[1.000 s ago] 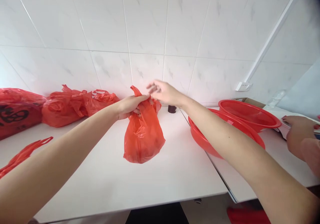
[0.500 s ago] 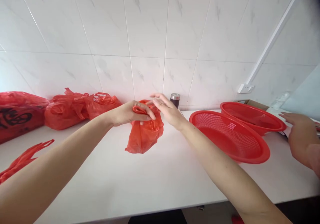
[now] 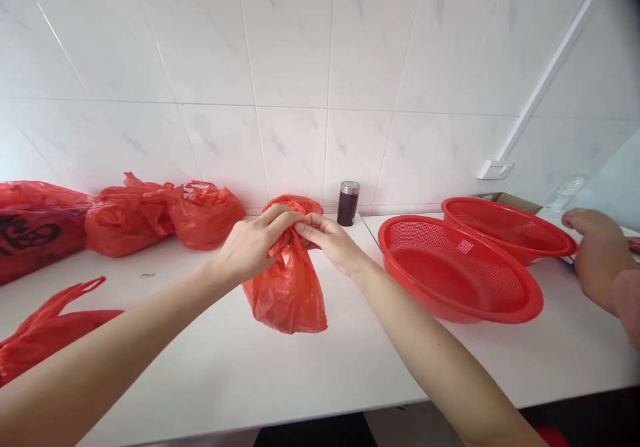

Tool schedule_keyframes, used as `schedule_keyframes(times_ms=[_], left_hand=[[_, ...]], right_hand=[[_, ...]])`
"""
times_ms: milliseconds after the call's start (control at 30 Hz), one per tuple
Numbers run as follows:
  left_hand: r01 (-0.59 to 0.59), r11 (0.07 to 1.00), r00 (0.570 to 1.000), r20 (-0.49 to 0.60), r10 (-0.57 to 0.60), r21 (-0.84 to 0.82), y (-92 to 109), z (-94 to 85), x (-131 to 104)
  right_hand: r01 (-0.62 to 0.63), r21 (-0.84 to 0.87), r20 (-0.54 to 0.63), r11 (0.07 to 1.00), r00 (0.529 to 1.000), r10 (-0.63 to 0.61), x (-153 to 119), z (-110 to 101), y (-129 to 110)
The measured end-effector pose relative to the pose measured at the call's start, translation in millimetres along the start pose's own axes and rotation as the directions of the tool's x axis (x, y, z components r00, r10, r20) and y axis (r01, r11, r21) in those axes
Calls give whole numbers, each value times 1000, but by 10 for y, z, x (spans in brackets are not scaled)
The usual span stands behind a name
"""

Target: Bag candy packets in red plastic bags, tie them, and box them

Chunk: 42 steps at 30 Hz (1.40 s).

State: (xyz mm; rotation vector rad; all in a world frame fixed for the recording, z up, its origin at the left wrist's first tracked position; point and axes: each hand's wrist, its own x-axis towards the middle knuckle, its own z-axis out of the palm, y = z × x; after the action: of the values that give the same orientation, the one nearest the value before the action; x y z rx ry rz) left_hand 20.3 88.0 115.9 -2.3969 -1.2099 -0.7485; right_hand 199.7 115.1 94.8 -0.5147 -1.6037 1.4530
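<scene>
A thin red plastic bag (image 3: 290, 294) hangs from my two hands, low over the middle of the white table (image 3: 240, 387). My left hand (image 3: 257, 240) is closed round its gathered neck. Pinched against the same bunched plastic, my right hand (image 3: 330, 237) meets the left at the fingertips. Part of the bag shows beyond my fingers as a crumpled bulge. The fingers cover most of the bag's neck, and I cannot tell what is inside.
Filled red bags (image 3: 207, 217) line the wall at left; another red bag (image 3: 55, 327) lies nearer. A dark tumbler (image 3: 348, 204) stands behind my hands. At right are two red baskets, a near one (image 3: 465, 314) and a far one (image 3: 510, 224), and another person's hand (image 3: 595, 234).
My right hand was apart with fingers spread; now it has closed on the bag's neck beside my left hand. The bag has swung lower and spread out toward me.
</scene>
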Motion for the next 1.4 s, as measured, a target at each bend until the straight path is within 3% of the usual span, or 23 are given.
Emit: schedule_keyframes(times_ms=[100, 167, 300, 400, 500, 567, 700, 767, 967, 1067, 1267, 1400], left_hand=[[60, 995, 991, 121, -51, -74, -66, -33, -196], [138, 982, 978, 172, -115, -130, -162, -39, -416], [295, 923, 935, 272, -226, -246, -313, -23, -908], [424, 831, 896, 297, -329, -360, -265, 69, -1066], [475, 716, 877, 213, -431, -512, -141, 302, -953], [501, 686, 844, 124, -522, -527, -80, 524, -794], [658, 652, 715, 41, -698, -378, -61, 983, -533], [700, 633, 683, 51, -729, -330, -78, 1171, -501], [796, 586, 604, 138, -785, -152, -176, 1496, -660], [813, 577, 581, 173, -795, -77, -279, 1523, -750], [792, 610, 585, 250, -772, 29, -400, 1550, -869], [800, 595, 539, 335, -773, 84, -479, 1686, -850]], right_hand=[[27, -108, -98, 994, 994, -38, -51, -30, 151], [0, -217, -203, 976, 978, -45, -73, -158, 337], [-196, -431, -478, 881, 877, -39, -32, -514, 782], [-268, -485, -546, 832, 836, -49, 51, -567, 1009], [-324, -544, -593, 774, 801, -82, 117, -359, 1118], [-364, -596, -594, 716, 800, -88, 128, -158, 1178], [-378, -708, -515, 596, 854, -70, 87, 126, 1364], [-368, -741, -485, 562, 872, -68, 66, 153, 1467], [-381, -770, -488, 512, 869, -87, 63, -66, 1646], [-394, -787, -488, 476, 868, -89, 65, -216, 1667], [-456, -791, -514, 409, 857, -37, 106, -452, 1719], [-522, -775, -542, 357, 839, 51, 156, -547, 1833]])
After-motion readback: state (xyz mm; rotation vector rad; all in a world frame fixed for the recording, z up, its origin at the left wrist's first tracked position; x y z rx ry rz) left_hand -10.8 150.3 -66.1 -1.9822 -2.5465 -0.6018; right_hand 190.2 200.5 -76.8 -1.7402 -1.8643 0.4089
